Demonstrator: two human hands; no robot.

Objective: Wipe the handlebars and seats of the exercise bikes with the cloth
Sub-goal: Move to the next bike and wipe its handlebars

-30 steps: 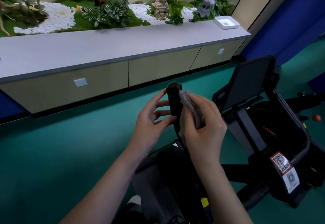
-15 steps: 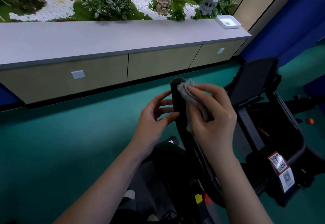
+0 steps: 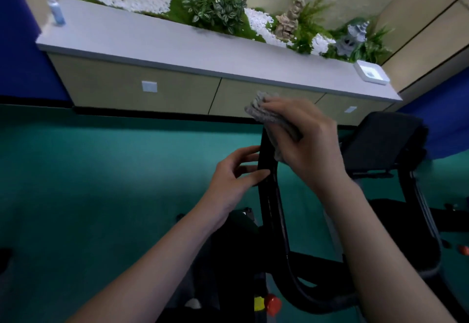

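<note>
Head view showed the right hand (image 3: 304, 142) clutching the cloth (image 3: 264, 112) over the tip of the handlebar (image 3: 269, 195), the left hand (image 3: 233, 178) just below pinching that handlebar. Bunched so high, the cloth might slip off the end.

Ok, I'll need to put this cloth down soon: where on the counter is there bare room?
The counter is bare from the spray bottle at its left end to the white tray at its right end. Behind that strip the planter is crowded with plants, pebbles and ornaments.
</note>
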